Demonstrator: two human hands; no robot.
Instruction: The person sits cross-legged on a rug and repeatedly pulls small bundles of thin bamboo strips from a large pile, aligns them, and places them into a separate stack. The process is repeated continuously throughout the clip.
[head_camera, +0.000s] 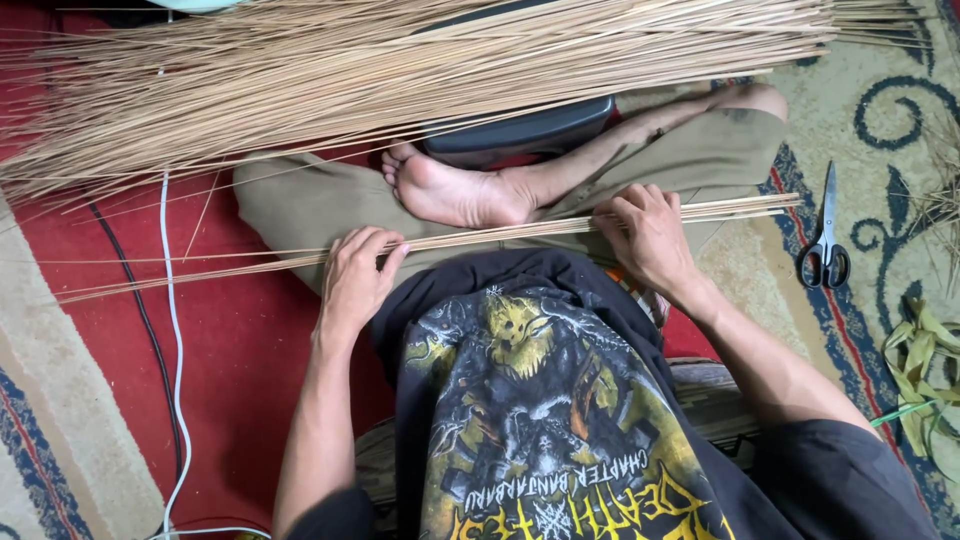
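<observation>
Sticks (520, 232), thin bundle: left hand (355, 275) and right hand (645, 232) are pinching it across the lap. Loose ends are fanning; strands risk slipping or snapping.

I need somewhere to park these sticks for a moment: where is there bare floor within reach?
Bare red carpet lies left of the left hand, bordered by the white cable. A smaller patterned patch sits between the right hand and the black-handled scissors. Ahead is crowded: the big pile of thin tan sticks.
</observation>
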